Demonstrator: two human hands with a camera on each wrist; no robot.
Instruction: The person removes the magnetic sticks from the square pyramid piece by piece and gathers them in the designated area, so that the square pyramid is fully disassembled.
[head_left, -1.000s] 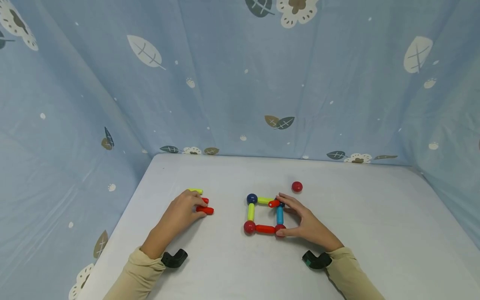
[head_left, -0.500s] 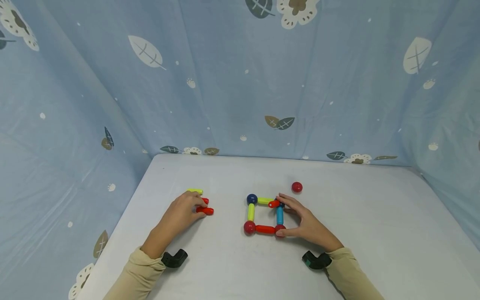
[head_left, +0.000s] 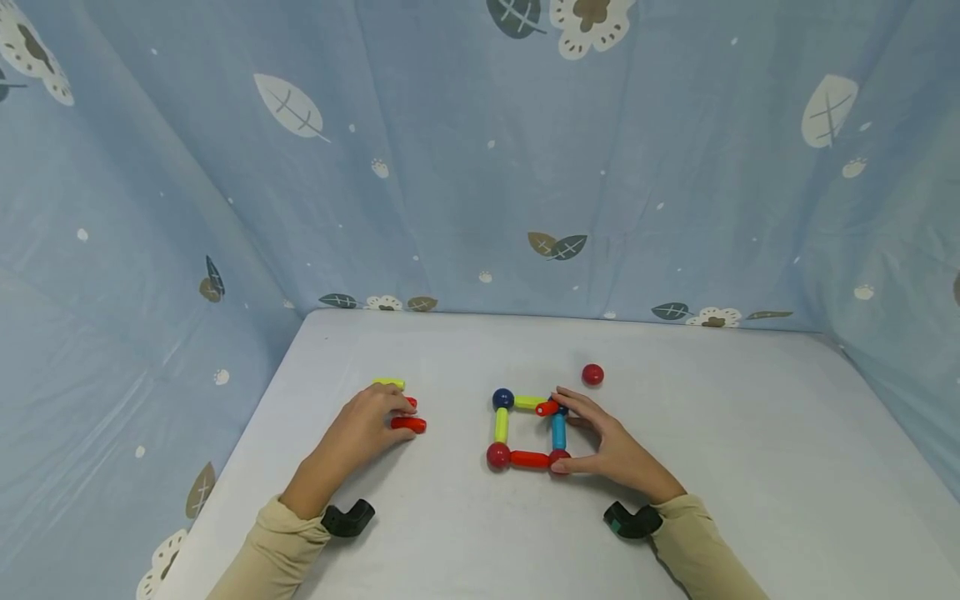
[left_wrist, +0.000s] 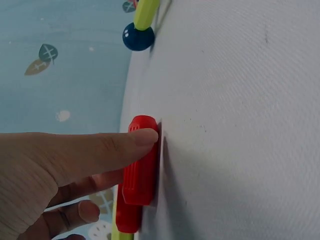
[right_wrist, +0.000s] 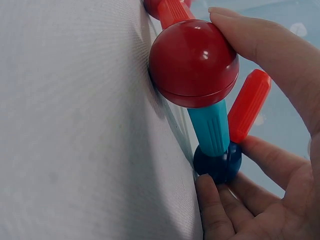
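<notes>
A square frame (head_left: 528, 431) of red, yellow and blue rods with ball corners lies mid-table (head_left: 750, 467). The right hand (head_left: 611, 446), at its 3 o'clock, pinches an upright red rod (head_left: 547, 407). The left hand (head_left: 360, 429), fingers curled, grips a loose red rod (head_left: 408, 424).

five balls (head_left: 592, 374), perhaps eight rods (head_left: 408, 425): four red, three yellow, one blue

Even, soft, bright light; no glare.
Only faint shadows fall on the tabletop (head_left: 750, 433). The head view bows outward at its edges; both wrist views blur the background, and nearby fingers (left_wrist: 75, 155) look soft.
</notes>
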